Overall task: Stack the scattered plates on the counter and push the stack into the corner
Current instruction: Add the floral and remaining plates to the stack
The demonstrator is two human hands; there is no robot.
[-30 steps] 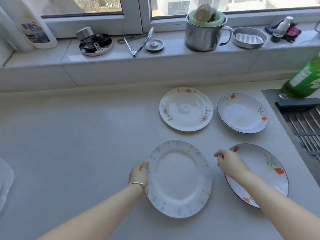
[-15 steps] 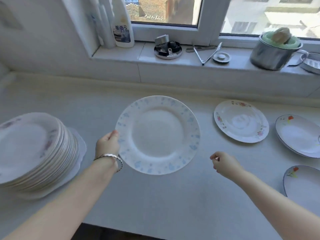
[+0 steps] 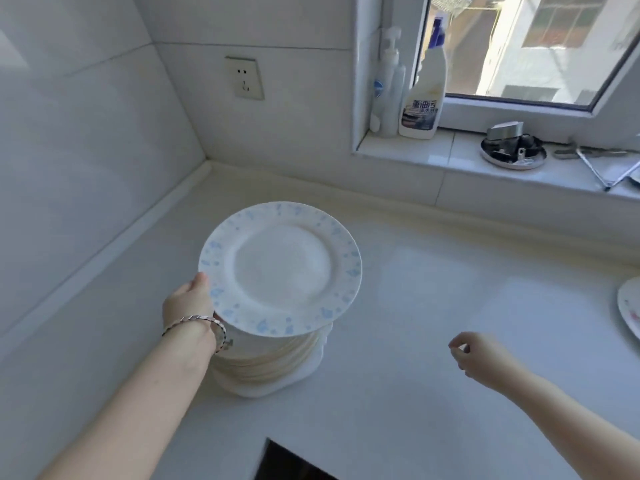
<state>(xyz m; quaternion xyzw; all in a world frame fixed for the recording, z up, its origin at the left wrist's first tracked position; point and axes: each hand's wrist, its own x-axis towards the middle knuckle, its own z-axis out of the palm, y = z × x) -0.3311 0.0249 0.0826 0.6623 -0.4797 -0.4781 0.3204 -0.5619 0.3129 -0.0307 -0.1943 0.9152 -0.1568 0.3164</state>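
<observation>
White with pale blue speckles on its rim, the plate [image 3: 280, 268] is held level over the stack of plates [image 3: 273, 365] on the counter [image 3: 433, 306]; whether it touches the top one I cannot tell. The left hand [image 3: 187, 301] grips its rim at 8 o'clock. The right hand [image 3: 479, 358], at 3 o'clock from the stack, is loosely curled and holds nothing. The wall corner [image 3: 207, 161] lies at 11 o'clock from the stack, well apart. A flowered plate [image 3: 630, 311] shows at the 3 o'clock edge.
</observation>
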